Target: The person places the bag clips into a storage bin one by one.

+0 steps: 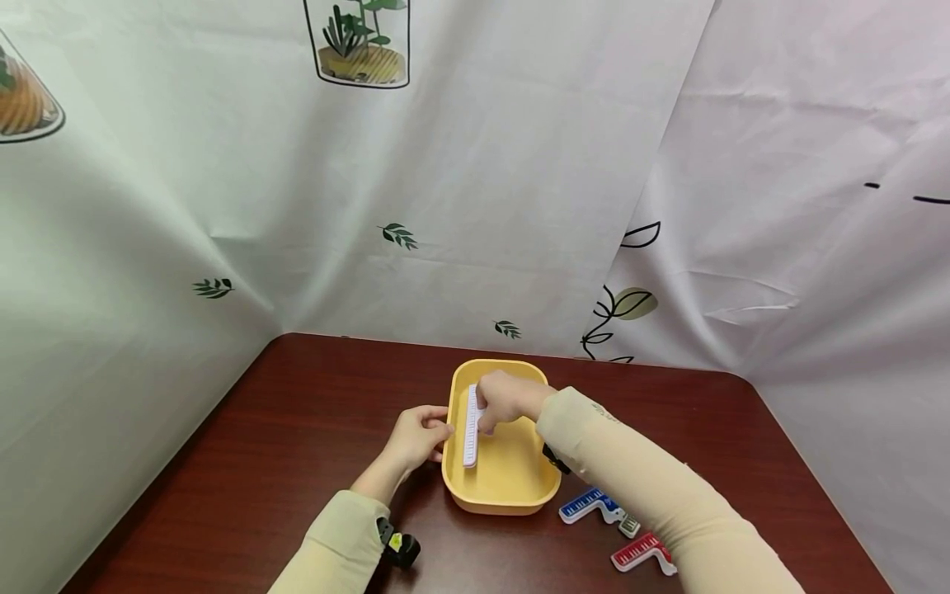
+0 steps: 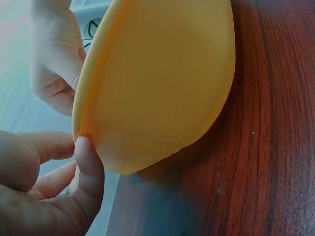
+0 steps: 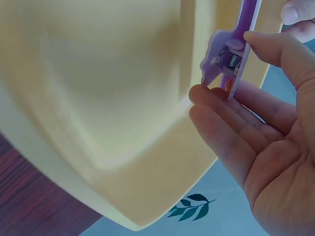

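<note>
A yellow plastic tub (image 1: 515, 474) stands on the table, and my left hand (image 1: 417, 436) pinches its left rim between thumb and fingers. Inside the tub, my right hand (image 1: 510, 396) holds a long, pale purple plastic clip (image 1: 471, 433) with ruler-like marks along its bar. The right wrist view shows the clip's metal spring (image 3: 234, 60), with the thumb on the bar's edge and the fingertips at its lower end. The clip lies along the tub's left side in the head view.
Right of the tub, a blue clip (image 1: 582, 506), a small green clip (image 1: 628, 526) and a red clip (image 1: 637, 551) lie on the dark red-brown table (image 1: 334, 388). My right sleeve (image 1: 653, 487) partly covers them. White patterned cloth (image 1: 475, 206) hangs behind the table.
</note>
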### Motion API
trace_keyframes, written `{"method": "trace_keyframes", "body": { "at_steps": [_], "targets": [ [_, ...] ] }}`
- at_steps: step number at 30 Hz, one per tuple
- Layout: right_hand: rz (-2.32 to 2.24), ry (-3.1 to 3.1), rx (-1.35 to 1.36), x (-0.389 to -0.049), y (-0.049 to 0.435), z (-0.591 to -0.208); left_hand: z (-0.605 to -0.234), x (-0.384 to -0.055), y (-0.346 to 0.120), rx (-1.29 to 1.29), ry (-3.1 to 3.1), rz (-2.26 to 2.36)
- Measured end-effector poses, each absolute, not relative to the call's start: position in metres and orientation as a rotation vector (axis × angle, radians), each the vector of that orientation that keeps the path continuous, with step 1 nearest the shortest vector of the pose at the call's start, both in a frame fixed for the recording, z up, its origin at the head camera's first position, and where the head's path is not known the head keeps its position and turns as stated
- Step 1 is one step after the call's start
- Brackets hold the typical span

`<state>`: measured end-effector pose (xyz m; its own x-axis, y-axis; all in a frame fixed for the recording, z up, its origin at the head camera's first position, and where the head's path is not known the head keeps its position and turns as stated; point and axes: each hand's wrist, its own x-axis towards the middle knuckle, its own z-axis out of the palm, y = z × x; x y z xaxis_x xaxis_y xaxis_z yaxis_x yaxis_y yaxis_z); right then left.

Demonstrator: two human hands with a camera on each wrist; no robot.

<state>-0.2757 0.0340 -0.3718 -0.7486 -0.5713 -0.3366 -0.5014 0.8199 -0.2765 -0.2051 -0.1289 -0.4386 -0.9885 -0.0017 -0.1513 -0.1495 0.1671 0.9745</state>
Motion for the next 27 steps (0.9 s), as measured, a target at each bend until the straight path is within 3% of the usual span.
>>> {"method": "trace_keyframes", "body": {
  "at_steps": [27],
  "targets": [
    [-0.243,2.620,-0.821,-0.276,0.025,-0.388,-0.437,-0.203,-0.129,-0.145,2.313,1.954]
  ]
}}
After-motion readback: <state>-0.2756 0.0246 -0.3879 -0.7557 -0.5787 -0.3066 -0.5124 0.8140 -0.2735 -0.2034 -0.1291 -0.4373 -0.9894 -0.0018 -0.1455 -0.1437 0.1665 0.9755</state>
